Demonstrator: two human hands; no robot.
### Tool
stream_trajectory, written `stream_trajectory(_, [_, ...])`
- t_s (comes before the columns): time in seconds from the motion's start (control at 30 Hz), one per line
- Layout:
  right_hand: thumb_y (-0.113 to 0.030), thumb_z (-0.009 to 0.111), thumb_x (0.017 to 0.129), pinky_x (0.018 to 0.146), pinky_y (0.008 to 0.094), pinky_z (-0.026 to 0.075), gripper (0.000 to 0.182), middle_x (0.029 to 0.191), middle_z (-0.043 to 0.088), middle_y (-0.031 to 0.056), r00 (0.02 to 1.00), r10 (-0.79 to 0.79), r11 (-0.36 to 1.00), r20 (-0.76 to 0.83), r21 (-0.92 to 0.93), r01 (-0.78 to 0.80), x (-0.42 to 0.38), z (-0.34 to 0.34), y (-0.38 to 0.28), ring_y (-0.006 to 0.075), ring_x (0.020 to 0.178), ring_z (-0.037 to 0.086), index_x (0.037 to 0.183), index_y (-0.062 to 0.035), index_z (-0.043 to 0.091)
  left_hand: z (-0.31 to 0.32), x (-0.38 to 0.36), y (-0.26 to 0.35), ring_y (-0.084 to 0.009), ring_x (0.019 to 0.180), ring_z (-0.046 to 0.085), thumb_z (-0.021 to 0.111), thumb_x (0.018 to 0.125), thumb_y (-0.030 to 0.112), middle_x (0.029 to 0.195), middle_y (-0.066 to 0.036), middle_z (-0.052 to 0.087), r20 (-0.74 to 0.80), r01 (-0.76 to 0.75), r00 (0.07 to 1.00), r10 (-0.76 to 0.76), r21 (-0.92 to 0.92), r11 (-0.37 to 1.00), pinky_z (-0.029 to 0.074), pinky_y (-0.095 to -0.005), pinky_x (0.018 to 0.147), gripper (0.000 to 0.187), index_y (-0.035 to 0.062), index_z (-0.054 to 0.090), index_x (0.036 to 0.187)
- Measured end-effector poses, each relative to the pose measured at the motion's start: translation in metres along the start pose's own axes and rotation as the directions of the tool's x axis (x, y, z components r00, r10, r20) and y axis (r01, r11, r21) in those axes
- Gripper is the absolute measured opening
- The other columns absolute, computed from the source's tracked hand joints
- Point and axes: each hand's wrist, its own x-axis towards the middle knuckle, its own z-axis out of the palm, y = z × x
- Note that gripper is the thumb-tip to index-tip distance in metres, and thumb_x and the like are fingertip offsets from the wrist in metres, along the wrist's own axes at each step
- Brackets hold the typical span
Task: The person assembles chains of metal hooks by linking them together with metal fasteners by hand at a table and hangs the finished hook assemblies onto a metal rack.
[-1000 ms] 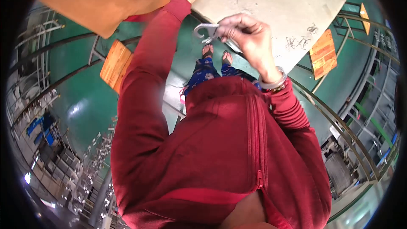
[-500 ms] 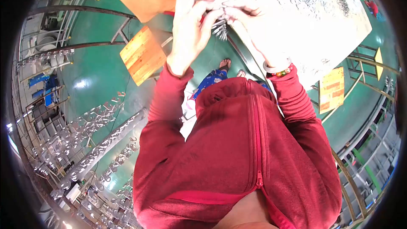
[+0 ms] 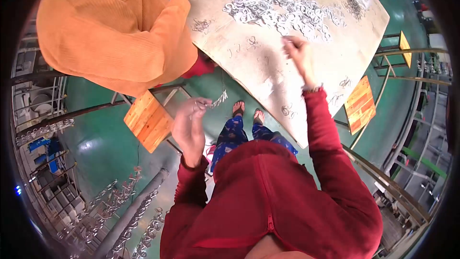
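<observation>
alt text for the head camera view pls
Seen from above, a person in a red jacket holds a small metal part in the left hand while the right hand reaches over a table strewn with metal pieces. A co-worker in orange sits alongside.

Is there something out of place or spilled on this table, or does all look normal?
Nothing stands out. The metal parts lie in a loose heap on the table, none over the edge. The left hand holds a few parts; the right hand reaches toward the heap.
</observation>
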Motion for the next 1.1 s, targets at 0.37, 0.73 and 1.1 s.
stream_trajectory(0.37, [-0.017, 0.072, 0.069, 0.078, 0.0445, 0.045, 0.037, 0.086, 0.062, 0.0175, 0.957, -0.269, 0.688, -0.108, -0.717, 0.113, 0.080, -0.015, 0.135, 0.0380, 0.089, 0.056, 0.101, -0.0051, 0.056, 0.008, -0.028, -0.021, -0.0244, 0.085, 0.060, 0.053, 0.087, -0.003, 0.089, -0.016, 0.059, 0.081, -0.041, 0.995, 0.050, -0.099, 0.994, 0.049, -0.0365, 0.076, 0.005, -0.0020, 0.051, 0.092])
stream_trajectory(0.73, [0.005, 0.061, 0.074, 0.060, 0.0207, 0.044, 0.055, 0.074, 0.059, 0.0010, 0.837, -0.087, 0.957, 0.540, 0.279, -0.080, -0.091, 0.026, -0.050, 0.0074, 0.061, 0.050, 0.126, -0.0008, 0.047, 0.045, -0.032, -0.020, -0.0215, 0.076, 0.062, 0.057, 0.080, -0.008, 0.082, -0.012, 0.060, 0.178, -0.098, 0.978, 0.108, -0.061, 0.993, 0.050, -0.0290, 0.066, 0.009, -0.0032, 0.059, 0.088])
stream_trajectory(1.1, [0.006, 0.063, 0.077, 0.067, 0.0244, 0.051, 0.045, 0.079, 0.065, 0.0102, 0.880, -0.125, 0.942, 0.458, 0.332, -0.039, -0.151, 0.017, -0.103, 0.0146, 0.070, 0.064, 0.120, 0.0038, 0.050, 0.049, -0.041, -0.025, -0.0277, 0.076, 0.059, 0.057, 0.081, -0.003, 0.082, -0.012, 0.060, 0.307, -0.297, 0.923, 0.232, 0.186, 0.937, 0.046, -0.0336, 0.071, 0.007, -0.0009, 0.059, 0.087])
